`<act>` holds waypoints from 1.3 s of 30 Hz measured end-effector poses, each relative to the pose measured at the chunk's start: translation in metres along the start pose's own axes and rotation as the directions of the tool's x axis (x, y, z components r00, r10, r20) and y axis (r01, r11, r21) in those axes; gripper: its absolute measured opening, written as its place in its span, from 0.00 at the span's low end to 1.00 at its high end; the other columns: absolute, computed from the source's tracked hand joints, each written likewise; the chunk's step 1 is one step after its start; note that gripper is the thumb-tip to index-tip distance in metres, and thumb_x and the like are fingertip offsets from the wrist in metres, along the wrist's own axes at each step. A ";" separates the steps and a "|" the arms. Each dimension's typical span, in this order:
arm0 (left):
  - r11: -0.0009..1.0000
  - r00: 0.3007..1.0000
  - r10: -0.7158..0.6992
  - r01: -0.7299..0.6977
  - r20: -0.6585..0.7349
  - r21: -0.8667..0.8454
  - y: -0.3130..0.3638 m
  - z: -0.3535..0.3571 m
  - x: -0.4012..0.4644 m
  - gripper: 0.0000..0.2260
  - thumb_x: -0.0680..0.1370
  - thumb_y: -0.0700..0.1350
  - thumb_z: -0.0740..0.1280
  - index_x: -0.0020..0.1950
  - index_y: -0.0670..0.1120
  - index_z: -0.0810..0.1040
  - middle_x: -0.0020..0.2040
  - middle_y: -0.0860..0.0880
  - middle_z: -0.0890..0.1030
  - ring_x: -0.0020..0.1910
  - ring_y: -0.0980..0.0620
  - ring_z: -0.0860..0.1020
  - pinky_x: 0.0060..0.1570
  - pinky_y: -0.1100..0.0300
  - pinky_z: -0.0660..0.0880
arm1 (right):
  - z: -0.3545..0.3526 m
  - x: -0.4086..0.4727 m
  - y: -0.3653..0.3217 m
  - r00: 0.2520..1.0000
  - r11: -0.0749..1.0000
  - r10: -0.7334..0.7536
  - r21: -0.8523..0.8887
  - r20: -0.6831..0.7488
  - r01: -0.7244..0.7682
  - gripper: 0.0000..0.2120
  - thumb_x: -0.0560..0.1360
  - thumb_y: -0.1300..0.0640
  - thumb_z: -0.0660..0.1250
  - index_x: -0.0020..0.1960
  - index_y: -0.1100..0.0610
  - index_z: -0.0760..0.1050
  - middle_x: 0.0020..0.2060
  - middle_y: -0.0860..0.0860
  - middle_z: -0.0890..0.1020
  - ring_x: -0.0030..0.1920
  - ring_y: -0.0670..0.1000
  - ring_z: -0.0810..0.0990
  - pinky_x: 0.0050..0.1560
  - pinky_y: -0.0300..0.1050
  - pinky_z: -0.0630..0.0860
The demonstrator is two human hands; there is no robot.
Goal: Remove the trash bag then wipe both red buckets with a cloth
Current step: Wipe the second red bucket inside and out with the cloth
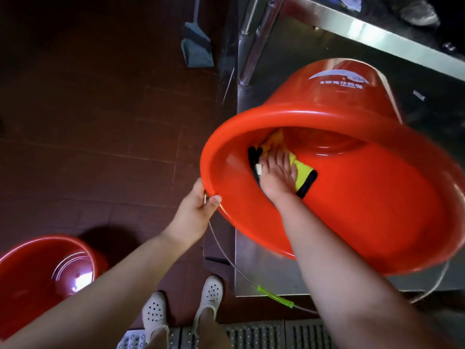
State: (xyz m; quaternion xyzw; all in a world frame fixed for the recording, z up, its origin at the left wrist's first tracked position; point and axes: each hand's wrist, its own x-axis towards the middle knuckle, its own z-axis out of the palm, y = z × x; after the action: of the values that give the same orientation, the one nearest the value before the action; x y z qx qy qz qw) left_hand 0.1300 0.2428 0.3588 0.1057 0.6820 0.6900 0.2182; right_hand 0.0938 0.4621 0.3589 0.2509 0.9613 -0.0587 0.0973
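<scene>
Red plastic everywhere: wiping the inside of the tilted red bucket [352, 202], propped against the steel desk [377, 31] and held off the floor. Steadying its rim with the left hand [198, 207], fingers curled round the edge. Pressing the yellow cloth [302, 175] flat to the inner wall under the right hand [276, 175], fingers spread open. Leaving the second red bucket [37, 268] upright on the floor, lower left. Probably calling next for sweeping the cloth round to the base. Seeing no trash bag.

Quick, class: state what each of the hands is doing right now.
Left hand: grips the rim of the tilted red bucket.
Right hand: fingers flat, pressing the yellow cloth against the bucket's inside wall.
</scene>
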 end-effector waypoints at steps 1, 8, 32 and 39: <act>0.998 0.999 0.046 -0.046 -0.015 0.032 0.000 0.002 0.001 0.12 0.77 0.46 0.62 0.60 0.54 0.68 0.52 0.54 0.77 0.54 0.58 0.75 0.58 0.61 0.71 | 0.006 -0.017 -0.007 1.000 1.000 -0.015 0.011 -0.018 0.015 0.26 0.82 0.49 0.46 0.78 0.53 0.47 0.78 0.51 0.48 0.77 0.50 0.44 0.74 0.52 0.44; 0.970 0.981 0.193 -0.190 -0.004 0.149 0.017 -0.001 0.007 0.06 0.75 0.45 0.63 0.51 0.48 0.70 0.39 0.59 0.74 0.39 0.64 0.70 0.44 0.64 0.69 | 0.018 -0.100 -0.029 0.973 0.942 -0.199 0.251 -0.117 0.223 0.31 0.73 0.42 0.41 0.72 0.47 0.34 0.77 0.48 0.44 0.76 0.47 0.43 0.73 0.46 0.42; 0.993 0.987 -0.027 0.009 -0.159 -0.114 0.029 -0.026 0.006 0.08 0.77 0.35 0.65 0.49 0.48 0.76 0.48 0.47 0.81 0.50 0.50 0.79 0.56 0.51 0.76 | 0.011 -0.006 -0.009 0.997 0.998 -0.068 0.003 -0.049 0.068 0.27 0.81 0.44 0.46 0.77 0.52 0.53 0.78 0.51 0.49 0.77 0.52 0.44 0.74 0.54 0.43; 0.993 0.971 0.099 -0.109 -0.219 -0.036 0.047 -0.021 0.004 0.11 0.74 0.33 0.67 0.50 0.48 0.76 0.45 0.52 0.80 0.42 0.64 0.79 0.47 0.68 0.74 | 0.032 -0.107 -0.044 0.967 0.960 -0.228 0.140 -0.117 0.243 0.32 0.74 0.40 0.41 0.73 0.47 0.34 0.77 0.50 0.44 0.77 0.51 0.43 0.73 0.50 0.42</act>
State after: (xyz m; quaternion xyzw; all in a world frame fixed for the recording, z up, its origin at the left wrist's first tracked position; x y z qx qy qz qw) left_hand 0.1098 0.2269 0.4039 0.0603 0.6785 0.7240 0.1086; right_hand 0.1681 0.3682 0.3538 0.1441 0.9806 -0.1309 0.0218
